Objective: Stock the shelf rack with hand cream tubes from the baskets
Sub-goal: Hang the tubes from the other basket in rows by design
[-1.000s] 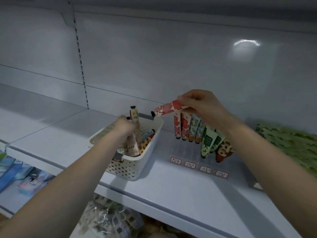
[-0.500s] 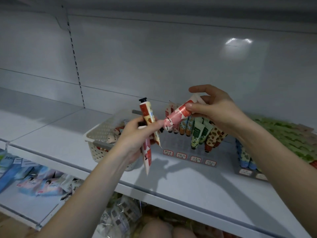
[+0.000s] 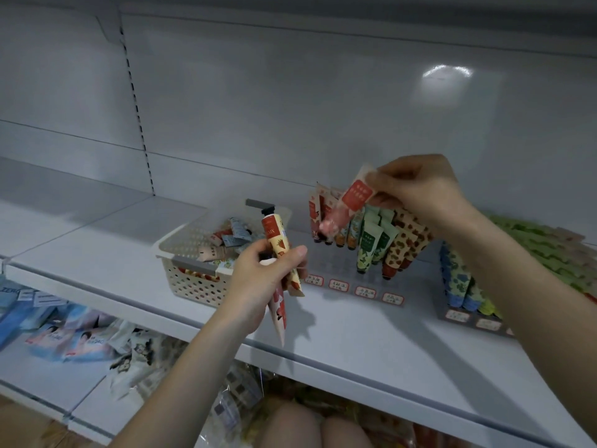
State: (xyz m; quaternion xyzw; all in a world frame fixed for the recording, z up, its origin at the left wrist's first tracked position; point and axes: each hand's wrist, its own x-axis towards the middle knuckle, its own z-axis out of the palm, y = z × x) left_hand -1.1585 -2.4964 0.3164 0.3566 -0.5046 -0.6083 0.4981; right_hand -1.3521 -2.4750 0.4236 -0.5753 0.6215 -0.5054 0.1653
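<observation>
Person seen from above: bare hands, bare arms.
Left hand (image 3: 268, 276) and right hand (image 3: 420, 185) uncovered; both forearms (image 3: 193, 367) bare right out to the frame edge. Short plain thumbnail (image 3: 301, 250) on the left hand. Two bare knees (image 3: 290, 425) at bottom edge.

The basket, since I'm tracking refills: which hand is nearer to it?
Left. The left hand, gripping two tubes, is beside the basket, at its right end; the right hand holds a red tube above the rack, farther off.

Basket (image 3: 193, 286) sat on the shelf (image 3: 355, 344), loose tubes (image 3: 226, 237) in it. Tube rack (image 3: 366, 291) stood right of the basket, second rack (image 3: 468, 318) farther right of the basket.
</observation>
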